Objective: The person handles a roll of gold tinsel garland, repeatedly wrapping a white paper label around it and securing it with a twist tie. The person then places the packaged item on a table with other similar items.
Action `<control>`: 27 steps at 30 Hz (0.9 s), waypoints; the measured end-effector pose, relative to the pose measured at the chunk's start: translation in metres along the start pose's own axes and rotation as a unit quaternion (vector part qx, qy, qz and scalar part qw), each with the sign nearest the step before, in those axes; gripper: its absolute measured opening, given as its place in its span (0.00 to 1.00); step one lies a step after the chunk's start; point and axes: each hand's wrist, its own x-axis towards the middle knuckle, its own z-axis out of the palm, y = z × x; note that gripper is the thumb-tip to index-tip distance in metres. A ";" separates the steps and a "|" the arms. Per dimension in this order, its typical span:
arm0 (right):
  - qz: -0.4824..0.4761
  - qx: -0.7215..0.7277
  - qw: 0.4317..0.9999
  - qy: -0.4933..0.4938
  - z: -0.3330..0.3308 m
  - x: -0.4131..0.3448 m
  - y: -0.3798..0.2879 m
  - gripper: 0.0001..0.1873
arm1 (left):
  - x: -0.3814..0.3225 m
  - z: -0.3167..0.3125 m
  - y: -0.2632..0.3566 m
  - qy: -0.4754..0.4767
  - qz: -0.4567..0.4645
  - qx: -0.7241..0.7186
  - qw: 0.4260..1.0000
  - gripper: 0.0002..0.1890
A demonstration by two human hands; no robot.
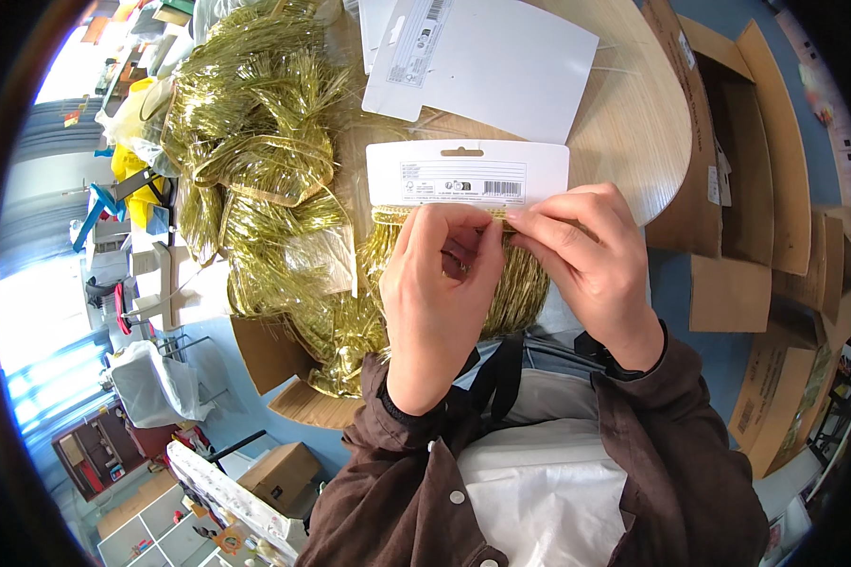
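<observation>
Just below a white header card [468, 170], a bundle of gold tinsel fringe [514, 294] hangs from its folded woven band. The card lies with its printed side up and has a hang slot at the top. My left hand [436, 290] pinches thumb and forefinger together at the middle of the band. Whatever thin piece sits between those fingertips is too small to tell. Close beside it, my right hand [596, 259] grips the band at the card's lower edge with thumb and fingers. The left hand covers part of the fringe.
A large heap of loose gold tinsel fringe [255, 142] covers the table's left side and spills into a cardboard box [266, 354]. More white cards [507, 64] lie beyond, on the wooden table [645, 106]. Open cardboard boxes [741, 156] stand to the right.
</observation>
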 end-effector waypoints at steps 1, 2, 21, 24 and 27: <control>-0.003 -0.005 1.000 0.001 0.001 0.000 0.000 0.16 | 0.000 0.000 -0.001 0.001 0.004 0.005 1.000 0.08; -0.005 -0.010 1.000 0.003 0.002 0.000 0.000 0.16 | 0.001 -0.001 -0.002 0.000 0.006 0.005 1.000 0.08; 0.183 -0.044 0.981 0.044 -0.010 -0.002 -0.008 0.17 | -0.004 -0.017 -0.011 -0.009 0.048 -0.003 0.999 0.07; 0.155 -0.095 0.982 -0.050 -0.009 0.005 -0.009 0.23 | -0.003 -0.021 -0.013 -0.011 0.046 -0.010 0.999 0.06; 0.160 -0.036 0.983 -0.080 -0.003 0.013 -0.017 0.23 | 0.000 -0.024 -0.015 0.002 0.033 -0.034 0.999 0.06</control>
